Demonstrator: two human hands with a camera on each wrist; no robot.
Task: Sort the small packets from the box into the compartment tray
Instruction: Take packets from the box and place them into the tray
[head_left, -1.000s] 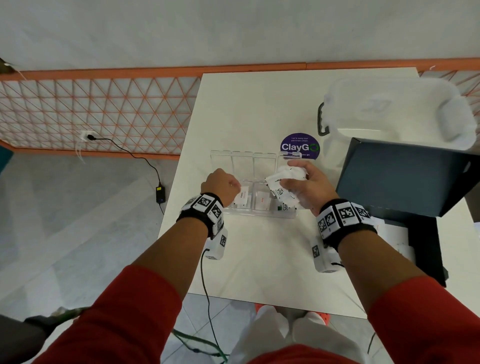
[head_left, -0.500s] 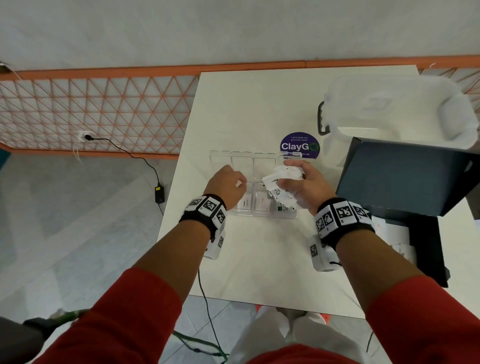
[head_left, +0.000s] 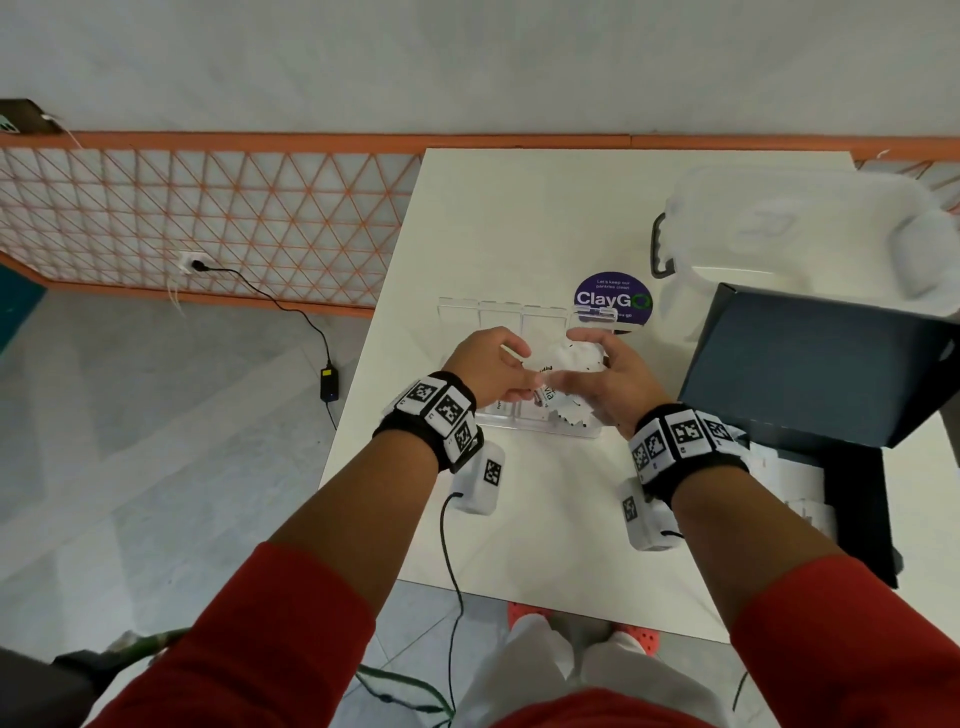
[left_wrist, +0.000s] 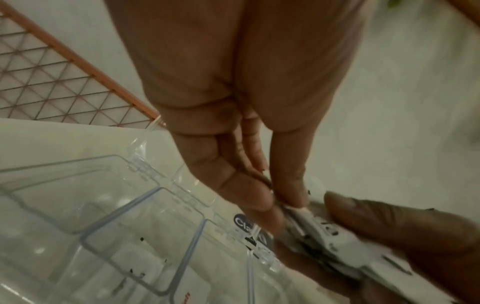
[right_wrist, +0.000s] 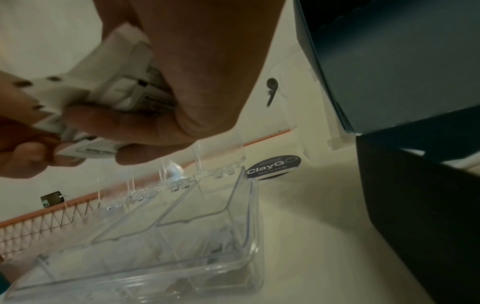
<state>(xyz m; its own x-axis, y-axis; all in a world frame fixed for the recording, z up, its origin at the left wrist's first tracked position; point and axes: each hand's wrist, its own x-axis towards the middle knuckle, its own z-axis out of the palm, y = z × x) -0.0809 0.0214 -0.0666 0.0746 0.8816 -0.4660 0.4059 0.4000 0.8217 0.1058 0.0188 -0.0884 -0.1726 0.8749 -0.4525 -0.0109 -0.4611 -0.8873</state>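
Head view: a second ago the left hand (head_left: 491, 371) was down in the tray (head_left: 519, 317) at a left compartment, fist closed. Now it has lifted and crossed to the right hand (head_left: 605, 379), its fingertips meeting the packets (head_left: 574, 364) there. The right hand has stayed over the tray's right end, clasping the bundle. So one packet looks delivered, and the next is being drawn. The box (head_left: 831, 364) sits open to the right on the counter (head_left: 519, 218).

Left wrist view: thumb and fingers (left_wrist: 288, 185) nip the edge of one packet (left_wrist: 311, 222) in the fanned stack; that grip is closing on it, while the other hand's thumb presses the stack.

Right wrist view: the fingers curl round the stack (right_wrist: 116, 90) above the tray (right_wrist: 249, 216), whose nearest compartment already holds a few packets.
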